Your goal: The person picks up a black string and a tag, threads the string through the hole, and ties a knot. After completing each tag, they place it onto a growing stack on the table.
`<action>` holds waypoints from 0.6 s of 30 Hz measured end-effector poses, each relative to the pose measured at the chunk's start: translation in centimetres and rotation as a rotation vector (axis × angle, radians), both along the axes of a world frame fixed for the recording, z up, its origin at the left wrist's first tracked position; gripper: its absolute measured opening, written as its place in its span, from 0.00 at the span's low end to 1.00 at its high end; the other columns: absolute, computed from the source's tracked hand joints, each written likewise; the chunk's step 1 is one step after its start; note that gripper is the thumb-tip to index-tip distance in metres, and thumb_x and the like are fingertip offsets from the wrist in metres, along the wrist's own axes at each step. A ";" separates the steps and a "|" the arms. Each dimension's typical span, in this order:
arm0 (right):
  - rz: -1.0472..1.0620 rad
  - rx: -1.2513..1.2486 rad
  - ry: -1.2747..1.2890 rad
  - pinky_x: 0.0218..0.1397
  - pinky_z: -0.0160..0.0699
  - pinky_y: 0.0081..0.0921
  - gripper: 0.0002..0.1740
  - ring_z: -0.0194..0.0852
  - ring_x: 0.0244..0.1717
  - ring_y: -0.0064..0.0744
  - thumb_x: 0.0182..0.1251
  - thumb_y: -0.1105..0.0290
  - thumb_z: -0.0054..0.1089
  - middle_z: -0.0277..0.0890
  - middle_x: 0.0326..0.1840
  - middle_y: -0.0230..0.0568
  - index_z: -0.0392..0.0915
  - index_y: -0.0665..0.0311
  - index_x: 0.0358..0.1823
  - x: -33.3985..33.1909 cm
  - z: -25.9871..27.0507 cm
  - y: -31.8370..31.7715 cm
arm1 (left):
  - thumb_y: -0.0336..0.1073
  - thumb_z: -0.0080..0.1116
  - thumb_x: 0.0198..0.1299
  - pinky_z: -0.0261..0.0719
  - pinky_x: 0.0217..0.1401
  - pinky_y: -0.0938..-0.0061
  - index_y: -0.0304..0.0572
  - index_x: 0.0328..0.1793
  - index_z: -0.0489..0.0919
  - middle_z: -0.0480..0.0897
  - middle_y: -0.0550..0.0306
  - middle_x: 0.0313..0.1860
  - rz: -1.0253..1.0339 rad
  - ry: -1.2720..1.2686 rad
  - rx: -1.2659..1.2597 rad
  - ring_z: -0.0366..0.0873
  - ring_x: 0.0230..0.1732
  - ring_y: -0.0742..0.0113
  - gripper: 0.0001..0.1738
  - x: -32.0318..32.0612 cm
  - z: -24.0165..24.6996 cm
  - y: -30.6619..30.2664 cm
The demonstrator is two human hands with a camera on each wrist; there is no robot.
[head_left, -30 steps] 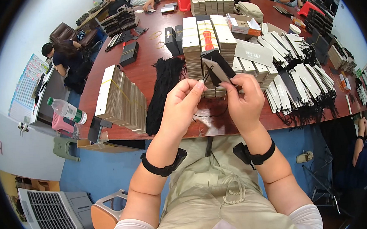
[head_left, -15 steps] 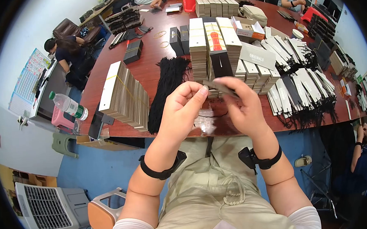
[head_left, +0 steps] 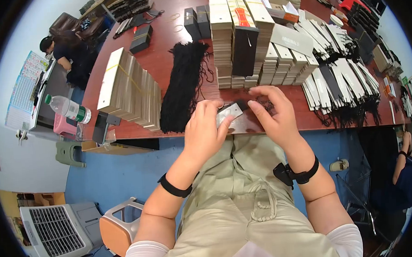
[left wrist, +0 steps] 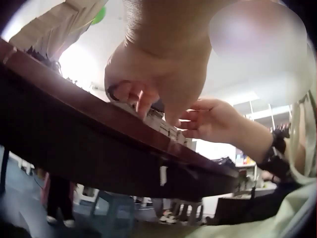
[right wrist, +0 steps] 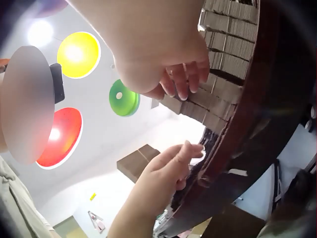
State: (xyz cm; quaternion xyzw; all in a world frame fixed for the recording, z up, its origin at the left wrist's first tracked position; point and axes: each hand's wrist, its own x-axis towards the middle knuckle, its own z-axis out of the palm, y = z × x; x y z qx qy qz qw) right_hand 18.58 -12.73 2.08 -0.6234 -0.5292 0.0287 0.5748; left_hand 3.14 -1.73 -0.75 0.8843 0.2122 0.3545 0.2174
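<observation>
Close over the table's front edge in the head view, my left hand [head_left: 205, 128] has its thumb at a small white tag [head_left: 230, 113] with a dark end. The tag lies between that thumb and the fingers. My right hand [head_left: 278, 117] is just to the right, thumb and fingers spread apart with nothing gripped. Dark cord shows behind its fingers. In the left wrist view the left hand [left wrist: 158, 74] hides the tag, and the right hand [left wrist: 213, 121] is beyond it. A bundle of black cords [head_left: 184, 90] lies left of the left hand.
Tall stacks of white tags [head_left: 222, 41], one topped by a red-handled tool [head_left: 241, 16], stand behind the hands. A banded stack [head_left: 128, 88] stands left. Strung white tags [head_left: 341, 86] are heaped right. A plastic bottle [head_left: 67, 108] is beyond the left edge.
Both hands have come down toward the table's front edge and lie lower in the view. The right hand has let go of the tag it held and spread its fingers; the view tilts downward.
</observation>
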 end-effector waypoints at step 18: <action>-0.054 -0.141 0.350 0.31 0.74 0.22 0.22 0.72 0.28 0.24 0.52 0.73 0.65 0.72 0.38 0.40 0.70 0.67 0.49 -3.0 -2.1 0.8 | 0.36 0.65 0.48 0.74 0.42 0.63 0.33 0.46 0.71 0.74 0.45 0.40 0.007 0.114 0.101 0.74 0.41 0.48 0.22 -0.1 -0.2 -0.4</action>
